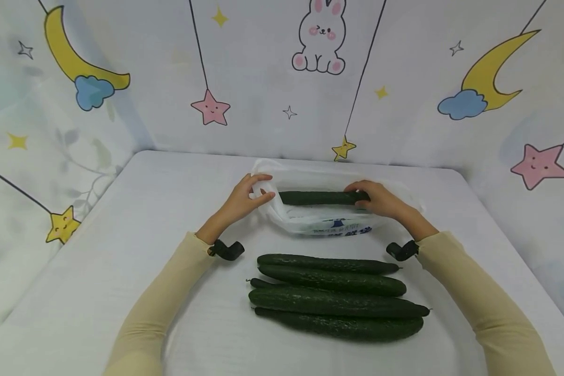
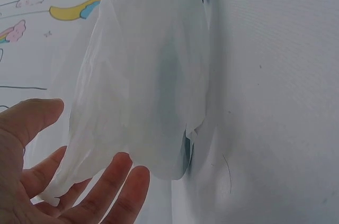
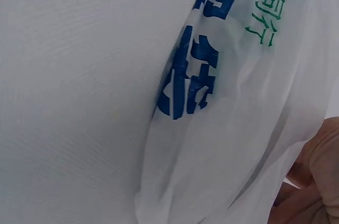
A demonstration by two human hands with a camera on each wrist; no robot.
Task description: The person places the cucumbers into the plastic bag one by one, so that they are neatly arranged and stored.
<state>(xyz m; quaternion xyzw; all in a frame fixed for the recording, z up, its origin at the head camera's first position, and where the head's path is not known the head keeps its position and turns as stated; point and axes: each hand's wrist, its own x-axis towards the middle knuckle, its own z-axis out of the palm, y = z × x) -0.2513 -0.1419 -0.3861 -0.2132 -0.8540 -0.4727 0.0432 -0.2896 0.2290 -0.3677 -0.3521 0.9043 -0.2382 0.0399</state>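
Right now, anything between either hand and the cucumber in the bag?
Right hand: nothing visible; its fingers hold the right end of the cucumber. Left hand: yes, the left side of the white bag stands between it and the cucumber's left end.

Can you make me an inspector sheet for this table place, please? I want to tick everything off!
Surface: white tabletop.
Job's things: plastic bag with one long cucumber inside; more cucumbers side by side in front.
Clutter: thin dark strand.
Left hand: at the bag's end, fingers spread.
Right hand: holds the cucumber in the bag.
Cables: nothing seen.
Surroundings: backdrop with printed moons, stars and a rabbit.
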